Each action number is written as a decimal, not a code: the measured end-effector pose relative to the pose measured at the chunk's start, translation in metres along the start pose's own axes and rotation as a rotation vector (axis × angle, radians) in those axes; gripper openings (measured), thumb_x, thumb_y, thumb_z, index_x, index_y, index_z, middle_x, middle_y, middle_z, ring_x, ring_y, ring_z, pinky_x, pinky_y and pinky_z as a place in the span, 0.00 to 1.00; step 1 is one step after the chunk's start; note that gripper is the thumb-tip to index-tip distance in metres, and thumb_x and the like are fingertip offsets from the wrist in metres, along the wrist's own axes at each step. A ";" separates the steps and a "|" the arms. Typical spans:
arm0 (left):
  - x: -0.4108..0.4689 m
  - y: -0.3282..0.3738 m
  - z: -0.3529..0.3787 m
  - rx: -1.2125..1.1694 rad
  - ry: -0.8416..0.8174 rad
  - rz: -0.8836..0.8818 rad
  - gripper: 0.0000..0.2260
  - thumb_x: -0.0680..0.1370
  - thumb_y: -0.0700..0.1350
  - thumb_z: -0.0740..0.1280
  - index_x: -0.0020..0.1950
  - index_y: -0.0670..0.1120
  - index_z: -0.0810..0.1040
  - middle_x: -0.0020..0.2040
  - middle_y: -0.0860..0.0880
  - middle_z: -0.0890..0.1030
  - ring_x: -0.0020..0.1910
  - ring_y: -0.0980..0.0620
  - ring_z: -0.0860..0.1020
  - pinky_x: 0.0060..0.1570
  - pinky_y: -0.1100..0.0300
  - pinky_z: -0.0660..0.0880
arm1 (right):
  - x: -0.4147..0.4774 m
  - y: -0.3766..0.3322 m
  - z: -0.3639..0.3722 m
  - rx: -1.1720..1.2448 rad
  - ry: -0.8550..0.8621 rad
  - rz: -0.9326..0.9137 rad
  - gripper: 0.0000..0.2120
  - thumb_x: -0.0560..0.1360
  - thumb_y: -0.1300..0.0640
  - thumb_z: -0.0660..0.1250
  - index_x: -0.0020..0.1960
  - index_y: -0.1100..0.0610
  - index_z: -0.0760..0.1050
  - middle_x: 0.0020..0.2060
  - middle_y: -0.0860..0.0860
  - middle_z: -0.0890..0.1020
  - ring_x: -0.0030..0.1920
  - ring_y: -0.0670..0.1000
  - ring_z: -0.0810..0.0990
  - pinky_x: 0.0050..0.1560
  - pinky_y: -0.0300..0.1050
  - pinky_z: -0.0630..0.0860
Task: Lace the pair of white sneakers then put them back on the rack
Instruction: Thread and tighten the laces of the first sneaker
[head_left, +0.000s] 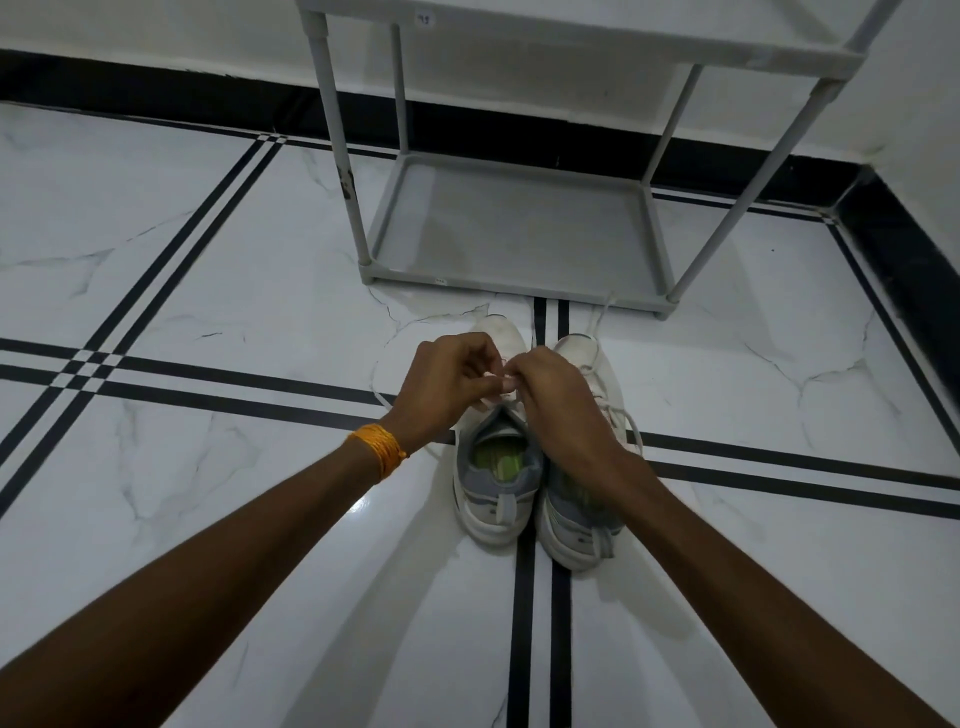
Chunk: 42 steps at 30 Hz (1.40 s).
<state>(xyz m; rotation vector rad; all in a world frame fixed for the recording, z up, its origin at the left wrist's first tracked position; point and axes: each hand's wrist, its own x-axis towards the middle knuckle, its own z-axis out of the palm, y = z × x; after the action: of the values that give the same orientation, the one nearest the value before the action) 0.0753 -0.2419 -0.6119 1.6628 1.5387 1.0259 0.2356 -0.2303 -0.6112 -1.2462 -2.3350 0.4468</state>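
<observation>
Head view: white marble floor (208, 291) with black inlay stripes, black skirting, white wall. Grey rack (519, 228), shelves bare. Two sneakers (498, 467) side by side before it. Left hand (447, 387) and right hand (556, 400) pinch lace (491, 402) over left sneaker.

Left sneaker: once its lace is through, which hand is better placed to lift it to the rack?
Probably left. The left hand sits over the left sneaker. The right hand reaches in across the right sneaker. Both hands pinch the lace now, and the rack lies straight ahead.
</observation>
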 end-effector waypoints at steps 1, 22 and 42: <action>-0.001 -0.001 -0.001 0.065 0.004 0.055 0.10 0.71 0.45 0.76 0.45 0.41 0.80 0.38 0.45 0.84 0.34 0.53 0.83 0.35 0.62 0.81 | 0.000 0.000 0.003 -0.057 -0.013 -0.008 0.08 0.75 0.63 0.67 0.54 0.62 0.78 0.49 0.58 0.79 0.49 0.55 0.76 0.47 0.42 0.69; 0.011 0.007 -0.009 -0.140 -0.292 -0.384 0.13 0.80 0.44 0.64 0.47 0.37 0.83 0.47 0.34 0.82 0.47 0.40 0.79 0.56 0.43 0.77 | -0.003 0.004 -0.014 -0.255 0.113 -0.200 0.12 0.73 0.55 0.71 0.54 0.59 0.79 0.49 0.56 0.79 0.50 0.55 0.75 0.49 0.48 0.72; -0.014 -0.043 -0.029 0.215 0.033 -0.134 0.06 0.75 0.42 0.73 0.51 0.47 0.82 0.29 0.50 0.77 0.27 0.55 0.73 0.34 0.68 0.69 | -0.042 0.046 -0.015 -0.101 -0.043 0.113 0.10 0.77 0.55 0.67 0.41 0.59 0.73 0.35 0.54 0.78 0.36 0.53 0.74 0.40 0.49 0.71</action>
<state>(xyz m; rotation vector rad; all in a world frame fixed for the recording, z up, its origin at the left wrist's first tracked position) 0.0289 -0.2527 -0.6366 1.6648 1.8092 0.8464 0.2967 -0.2398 -0.6304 -1.4344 -2.3570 0.3996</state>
